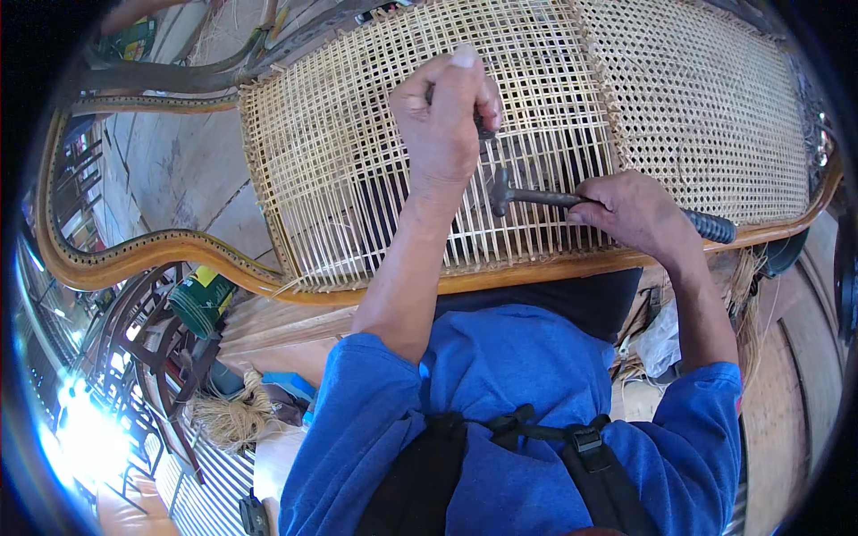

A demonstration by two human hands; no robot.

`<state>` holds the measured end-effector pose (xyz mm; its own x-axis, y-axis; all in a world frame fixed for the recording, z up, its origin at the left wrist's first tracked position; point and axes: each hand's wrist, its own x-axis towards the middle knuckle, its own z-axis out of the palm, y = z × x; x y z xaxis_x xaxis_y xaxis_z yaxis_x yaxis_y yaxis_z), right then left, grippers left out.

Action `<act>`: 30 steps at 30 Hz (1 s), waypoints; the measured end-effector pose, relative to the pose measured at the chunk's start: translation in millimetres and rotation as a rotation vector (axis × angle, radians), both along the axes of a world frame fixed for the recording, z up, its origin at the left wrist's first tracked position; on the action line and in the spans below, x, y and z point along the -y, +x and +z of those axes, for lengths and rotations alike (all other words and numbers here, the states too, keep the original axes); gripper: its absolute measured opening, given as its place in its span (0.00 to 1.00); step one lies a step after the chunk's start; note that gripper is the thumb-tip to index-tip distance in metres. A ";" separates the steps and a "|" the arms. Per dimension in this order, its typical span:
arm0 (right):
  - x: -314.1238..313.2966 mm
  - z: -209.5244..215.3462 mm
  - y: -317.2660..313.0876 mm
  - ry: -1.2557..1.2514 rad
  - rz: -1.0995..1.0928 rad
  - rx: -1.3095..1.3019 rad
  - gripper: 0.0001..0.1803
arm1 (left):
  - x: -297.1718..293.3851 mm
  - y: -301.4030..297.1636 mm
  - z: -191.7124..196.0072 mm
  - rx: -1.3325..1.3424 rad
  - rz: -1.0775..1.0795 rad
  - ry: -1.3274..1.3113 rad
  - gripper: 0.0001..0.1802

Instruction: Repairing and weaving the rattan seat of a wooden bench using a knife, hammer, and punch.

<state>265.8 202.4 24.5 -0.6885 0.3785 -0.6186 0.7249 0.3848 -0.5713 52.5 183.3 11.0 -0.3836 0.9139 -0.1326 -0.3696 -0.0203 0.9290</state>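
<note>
My right hand is closed round the shaft of a small hammer. The hammer's dark head points left over the loose strands, and its ribbed black grip sticks out to the right. Raised above the woven cane panel, my left hand is clenched in a fist, thumb uppermost. A bit of something dark shows at the fist's edge, but most of it is hidden. Near me the panel has only parallel upright strands; farther off it is a close open-hole mesh. A curved wooden frame with a row of small holes borders it.
A finished cane section continues to the right. Green buckets, dark curved chair parts and a bundle of raw fibre lie at the left. A clear plastic bag is beside my right arm.
</note>
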 end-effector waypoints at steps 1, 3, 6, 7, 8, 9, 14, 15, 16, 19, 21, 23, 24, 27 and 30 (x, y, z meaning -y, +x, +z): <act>-0.4 -0.9 1.4 -0.009 0.003 0.006 0.18 | -1.4 1.9 -0.3 -0.027 -0.036 -0.008 0.22; -2.3 -3.0 3.1 0.013 0.023 -0.028 0.18 | -2.6 3.1 -0.1 -0.028 -0.026 -0.035 0.21; -2.1 -5.1 3.5 0.000 0.007 -0.063 0.17 | -3.1 2.6 0.0 -0.011 -0.043 -0.056 0.20; -1.8 -5.6 3.5 0.013 -0.005 -0.057 0.17 | -2.7 3.1 -0.2 0.020 -0.023 -0.060 0.21; -1.4 -6.4 3.4 0.007 0.008 -0.057 0.17 | -2.2 3.6 -0.4 0.052 -0.001 -0.064 0.23; -0.6 -6.9 3.1 0.019 0.012 -0.065 0.16 | -3.2 5.6 -1.8 -0.010 -0.012 -0.060 0.23; -4.6 -9.9 -0.5 -0.002 0.055 -0.086 0.16 | -7.4 12.5 -8.8 -0.058 -0.030 -0.057 0.23; -7.9 -10.1 -1.5 -0.034 0.104 -0.092 0.16 | -8.0 13.5 -9.8 -0.054 -0.051 -0.041 0.23; -10.0 -10.0 -2.8 0.012 0.073 -0.115 0.16 | -8.3 13.0 -10.1 -0.048 -0.067 -0.020 0.23; -18.1 -7.1 -3.0 0.044 -0.067 -0.078 0.17 | -7.8 10.8 -8.7 -0.053 -0.071 -0.020 0.23; -19.5 -4.7 -3.0 0.000 -0.021 -0.039 0.17 | -8.1 6.7 -6.0 0.067 -0.042 -0.010 0.22; -19.4 -3.5 -2.8 0.003 -0.007 -0.014 0.17 | -9.3 1.2 -3.5 0.049 -0.015 -0.015 0.22; -18.5 -3.1 -2.7 0.016 -0.001 -0.024 0.18 | -10.0 -1.6 -2.5 0.025 0.012 -0.020 0.22; -16.8 -4.1 -4.3 0.012 0.008 -0.012 0.18 | -13.0 -3.6 -4.0 0.084 0.041 -0.047 0.22; -17.5 -6.6 -8.0 -0.018 0.025 0.014 0.18 | -13.8 -4.9 -6.3 0.118 0.033 -0.051 0.22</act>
<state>257.8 219.9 17.9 -0.6891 0.3498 -0.6346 0.7229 0.3930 -0.5683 47.6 197.2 4.7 -0.3922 0.8920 -0.2247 -0.4762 0.0121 0.8792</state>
